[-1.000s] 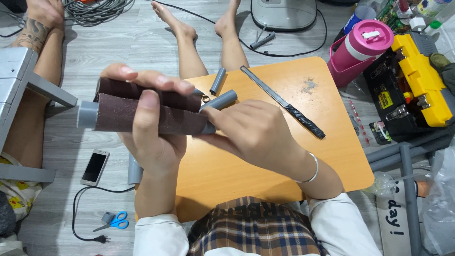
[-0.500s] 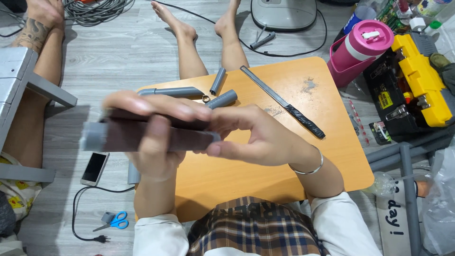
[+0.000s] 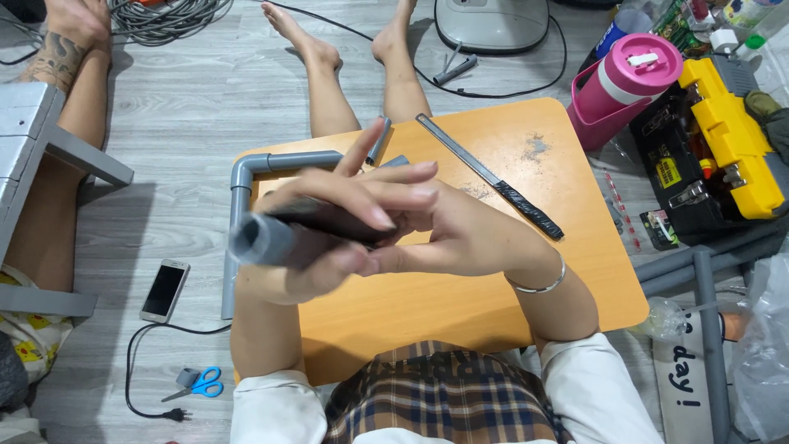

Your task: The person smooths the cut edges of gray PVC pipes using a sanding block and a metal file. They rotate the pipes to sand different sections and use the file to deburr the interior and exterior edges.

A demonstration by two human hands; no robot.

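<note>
White rolled sleeves (image 3: 271,403), plaid vest (image 3: 444,395) — silver bangle (image 3: 538,284), bare feet (image 3: 300,29).

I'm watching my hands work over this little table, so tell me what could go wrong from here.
1. The grey pipe with a dark sheet around it is held in the air by the left hand and right hand; it could slip and drop onto the wooden table.
2. The long blade lies close beside the right wrist; a careless sweep might catch it.

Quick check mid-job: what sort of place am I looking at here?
Likely a home floor used as a makeshift workshop: a low wooden table on grey floorboards, a yellow toolbox, grey pipe with an elbow, coiled cable.
</note>
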